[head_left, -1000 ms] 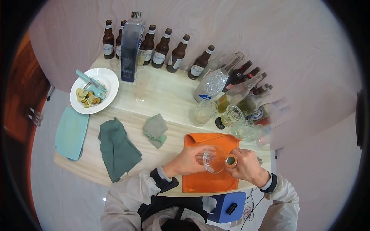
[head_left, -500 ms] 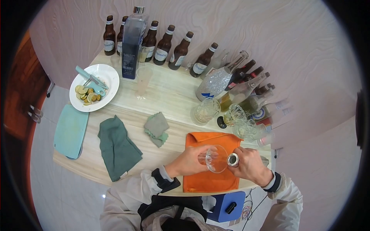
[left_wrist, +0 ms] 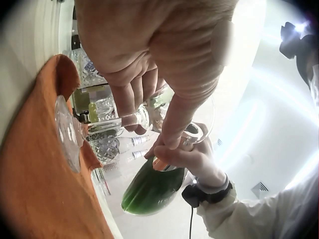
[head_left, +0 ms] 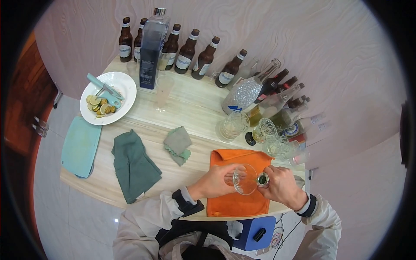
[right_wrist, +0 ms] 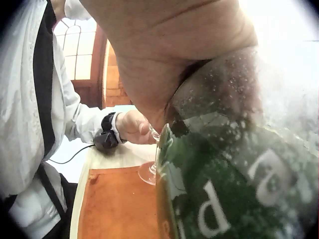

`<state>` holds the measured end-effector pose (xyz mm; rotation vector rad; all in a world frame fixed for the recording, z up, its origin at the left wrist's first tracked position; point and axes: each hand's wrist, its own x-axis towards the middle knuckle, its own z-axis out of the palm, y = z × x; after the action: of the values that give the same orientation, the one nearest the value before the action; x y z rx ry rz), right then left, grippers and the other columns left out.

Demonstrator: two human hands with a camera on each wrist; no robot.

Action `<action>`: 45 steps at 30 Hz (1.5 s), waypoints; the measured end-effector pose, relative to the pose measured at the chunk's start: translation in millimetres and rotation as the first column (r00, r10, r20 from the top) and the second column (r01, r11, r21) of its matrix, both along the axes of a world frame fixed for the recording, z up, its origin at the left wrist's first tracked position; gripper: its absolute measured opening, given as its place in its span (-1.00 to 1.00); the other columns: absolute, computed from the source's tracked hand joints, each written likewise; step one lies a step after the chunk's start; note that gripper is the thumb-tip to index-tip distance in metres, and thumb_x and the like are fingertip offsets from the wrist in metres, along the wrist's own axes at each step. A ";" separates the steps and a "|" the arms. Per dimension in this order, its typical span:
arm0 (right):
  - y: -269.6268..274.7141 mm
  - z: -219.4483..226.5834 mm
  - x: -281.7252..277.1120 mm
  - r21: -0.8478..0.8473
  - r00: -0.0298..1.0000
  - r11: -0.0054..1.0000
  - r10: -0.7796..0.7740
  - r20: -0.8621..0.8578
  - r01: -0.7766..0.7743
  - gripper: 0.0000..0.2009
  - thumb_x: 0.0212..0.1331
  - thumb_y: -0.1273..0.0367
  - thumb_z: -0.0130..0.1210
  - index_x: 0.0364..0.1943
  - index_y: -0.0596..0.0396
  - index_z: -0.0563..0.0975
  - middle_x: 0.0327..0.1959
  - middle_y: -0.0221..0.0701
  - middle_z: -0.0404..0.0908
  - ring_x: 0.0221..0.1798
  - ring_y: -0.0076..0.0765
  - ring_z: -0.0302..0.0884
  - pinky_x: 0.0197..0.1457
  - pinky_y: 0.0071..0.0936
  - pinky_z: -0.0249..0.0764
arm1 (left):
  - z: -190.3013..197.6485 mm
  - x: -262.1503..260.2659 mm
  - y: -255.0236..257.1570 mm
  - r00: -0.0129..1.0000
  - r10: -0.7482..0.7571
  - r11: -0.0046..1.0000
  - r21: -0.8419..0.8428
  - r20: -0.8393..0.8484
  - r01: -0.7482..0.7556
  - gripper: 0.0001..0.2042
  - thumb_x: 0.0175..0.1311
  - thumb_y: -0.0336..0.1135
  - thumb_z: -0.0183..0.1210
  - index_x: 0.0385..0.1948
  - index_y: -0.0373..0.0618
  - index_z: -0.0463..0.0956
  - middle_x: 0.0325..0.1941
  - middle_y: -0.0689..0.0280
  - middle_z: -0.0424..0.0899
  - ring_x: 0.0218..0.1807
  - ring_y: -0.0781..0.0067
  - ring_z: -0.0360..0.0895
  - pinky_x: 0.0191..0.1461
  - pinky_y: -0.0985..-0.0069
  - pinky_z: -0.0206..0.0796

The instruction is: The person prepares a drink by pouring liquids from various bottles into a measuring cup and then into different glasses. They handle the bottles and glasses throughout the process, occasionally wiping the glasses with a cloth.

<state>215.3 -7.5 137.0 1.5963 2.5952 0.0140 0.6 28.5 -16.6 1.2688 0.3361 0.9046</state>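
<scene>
Above the orange cloth [head_left: 234,203], my left hand [head_left: 214,180] holds a clear stemmed glass [head_left: 245,179], its fingers curled round the bowl and stem. My right hand [head_left: 284,187] grips the neck of a green bottle [left_wrist: 152,189], whose mouth [head_left: 262,179] is at the glass's rim. In the right wrist view the bottle [right_wrist: 224,174] fills the right side with white letters on it, and the glass's round foot [right_wrist: 148,173] hangs over the cloth. Whether liquid is running into the glass, I cannot tell.
Several glasses [head_left: 233,126] and bottles [head_left: 245,93] stand behind the cloth to the right. Brown bottles [head_left: 185,52] line the wall. A plate [head_left: 125,82] of lime slices, a cutting board [head_left: 80,145], a green cloth [head_left: 133,167] and a small grey cloth [head_left: 177,143] lie left.
The bottle's mouth, covered in an orange-gold tone at first, now shows as a silvery ring with a dark green opening. Both hands keep their grips, with the glass and bottle close together.
</scene>
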 end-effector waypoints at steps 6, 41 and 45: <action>-0.8 1.9 -1.4 -0.013 1.000 1.000 -0.006 0.003 0.006 -0.72 -0.09 0.32 0.37 -0.44 0.14 0.48 -0.53 -0.20 0.56 -0.49 0.06 0.61 -0.38 -0.09 0.52 | -2.2 0.5 0.0 1.000 -0.024 1.000 -0.014 0.017 0.025 -0.37 0.17 -0.49 0.50 0.30 -0.28 0.42 0.20 0.13 0.70 0.22 0.40 0.67 0.30 0.44 0.56; -14.8 -17.7 14.7 0.074 0.948 0.997 -0.006 -0.318 0.031 -0.68 -0.17 0.35 0.49 -0.38 0.09 0.55 -0.48 -0.24 0.58 -0.45 0.03 0.60 -0.36 -0.13 0.53 | 6.4 -11.1 8.8 0.982 -0.078 0.996 -0.024 0.173 0.083 -0.29 0.11 -0.51 0.54 0.33 -0.32 0.38 0.21 0.21 0.70 0.25 0.49 0.63 0.31 0.49 0.50; -13.1 -7.5 15.6 0.017 0.857 0.980 -0.164 -0.488 0.197 -0.75 -0.09 0.37 0.48 -0.43 0.10 0.57 -0.47 -0.23 0.63 -0.44 -0.10 0.64 -0.32 -0.24 0.56 | 7.1 -20.0 13.7 0.993 -0.045 0.998 -0.044 0.112 0.050 -0.31 0.09 -0.49 0.56 0.30 -0.29 0.41 0.19 0.27 0.71 0.18 0.55 0.65 0.29 0.51 0.50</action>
<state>230.9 -20.6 129.6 2.0948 2.7946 -0.3673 -19.4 42.2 -9.4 1.1741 0.2374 0.9173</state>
